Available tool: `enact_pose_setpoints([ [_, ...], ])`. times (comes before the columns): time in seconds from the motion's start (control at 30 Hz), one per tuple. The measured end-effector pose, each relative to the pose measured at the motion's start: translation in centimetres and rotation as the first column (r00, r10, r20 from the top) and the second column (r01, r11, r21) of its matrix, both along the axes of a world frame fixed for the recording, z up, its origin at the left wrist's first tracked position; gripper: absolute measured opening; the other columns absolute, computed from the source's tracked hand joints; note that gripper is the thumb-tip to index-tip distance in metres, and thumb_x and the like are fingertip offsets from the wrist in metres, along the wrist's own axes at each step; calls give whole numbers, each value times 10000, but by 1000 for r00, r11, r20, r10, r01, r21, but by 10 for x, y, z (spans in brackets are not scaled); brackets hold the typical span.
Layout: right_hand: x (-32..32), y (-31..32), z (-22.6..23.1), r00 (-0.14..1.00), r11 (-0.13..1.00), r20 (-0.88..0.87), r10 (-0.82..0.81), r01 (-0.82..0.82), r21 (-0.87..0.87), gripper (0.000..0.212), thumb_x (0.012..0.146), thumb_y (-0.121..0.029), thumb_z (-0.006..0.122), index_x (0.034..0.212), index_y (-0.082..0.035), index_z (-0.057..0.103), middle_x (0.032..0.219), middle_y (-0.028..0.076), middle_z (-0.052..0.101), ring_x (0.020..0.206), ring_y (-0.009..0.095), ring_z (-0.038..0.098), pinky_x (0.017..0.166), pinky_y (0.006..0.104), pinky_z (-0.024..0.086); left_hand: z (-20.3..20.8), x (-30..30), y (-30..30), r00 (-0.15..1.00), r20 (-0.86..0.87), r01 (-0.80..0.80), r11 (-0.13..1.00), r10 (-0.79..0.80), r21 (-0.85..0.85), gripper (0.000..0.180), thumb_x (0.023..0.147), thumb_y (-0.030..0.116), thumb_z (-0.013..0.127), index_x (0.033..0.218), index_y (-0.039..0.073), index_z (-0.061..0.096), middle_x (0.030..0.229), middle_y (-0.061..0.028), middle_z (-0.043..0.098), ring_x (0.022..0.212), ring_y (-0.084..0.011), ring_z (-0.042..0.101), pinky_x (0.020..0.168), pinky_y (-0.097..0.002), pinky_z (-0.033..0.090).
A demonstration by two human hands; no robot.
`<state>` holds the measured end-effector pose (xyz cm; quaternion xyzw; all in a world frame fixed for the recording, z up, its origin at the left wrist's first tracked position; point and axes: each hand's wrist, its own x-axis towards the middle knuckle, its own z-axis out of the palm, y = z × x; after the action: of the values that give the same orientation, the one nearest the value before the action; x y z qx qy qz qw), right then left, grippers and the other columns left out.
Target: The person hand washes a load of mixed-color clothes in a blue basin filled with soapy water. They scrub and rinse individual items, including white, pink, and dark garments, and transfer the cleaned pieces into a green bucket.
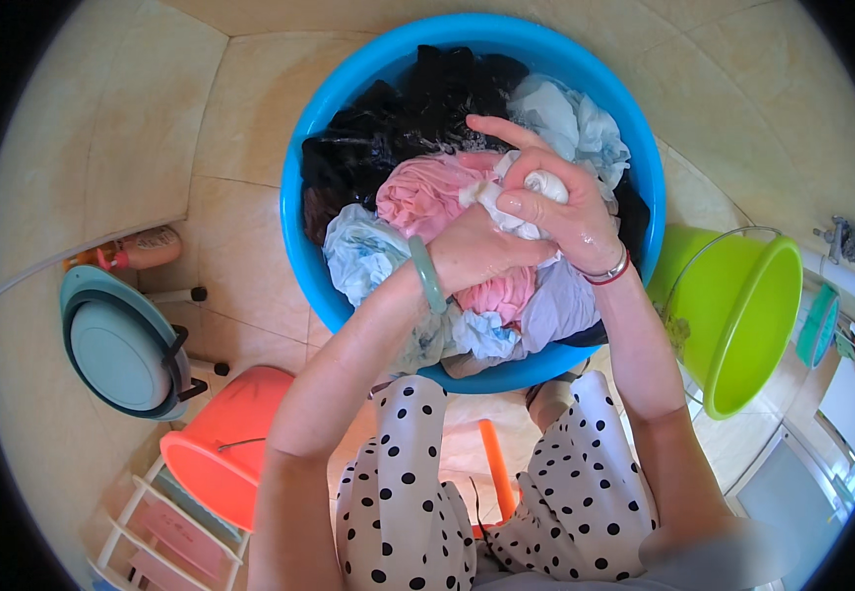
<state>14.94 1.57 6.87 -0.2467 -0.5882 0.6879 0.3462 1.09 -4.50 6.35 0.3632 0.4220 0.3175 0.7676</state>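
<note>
A large round blue basin (467,30) full of wet laundry and water sits in front of me. Over its middle, my right hand (570,212) squeezes a bunched white cloth (486,197), its index finger stretched out. Pressed against the same cloth from the left is my left hand (481,256), its fingers mostly hidden by the cloth and the other hand. Around them in the basin lie black clothes (388,118), a pink garment (422,192), pale blue clothes (358,251), a whitish garment (555,113) and a lavender-grey cloth (557,305).
A lime green bucket (752,325) stands close at the basin's right. To the left are a coral bucket (235,453), stacked grey-green basins (117,345), a bottle (142,248) and a white rack (142,537). A tap (841,236) is at the right wall.
</note>
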Motion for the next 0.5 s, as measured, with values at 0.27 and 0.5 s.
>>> enact_pose_setpoints([
  [0.27, -9, -19, 6, 971, 972, 156, -179, 199, -124, 115, 929, -109, 612, 983, -12, 643, 948, 44, 668, 862, 92, 595, 784, 232, 478, -25, 12, -16, 883, -425, 131, 764, 200, 631, 359, 876, 251, 633, 1151, 26, 584, 1017, -150, 653, 972, -311, 612, 845, -396, 480],
  [0.5, -11, -23, -7, 908, 944, 264, -326, 326, 47, 202, 967, -163, 560, 849, -2, 591, 682, 31, 559, 648, 79, 483, 609, 251, 424, -18, 16, -12, 649, -760, 429, 838, -28, 336, 287, 856, 293, 595, 987, 48, 666, 931, -184, 677, 881, -389, 631, 794, -453, 507],
])
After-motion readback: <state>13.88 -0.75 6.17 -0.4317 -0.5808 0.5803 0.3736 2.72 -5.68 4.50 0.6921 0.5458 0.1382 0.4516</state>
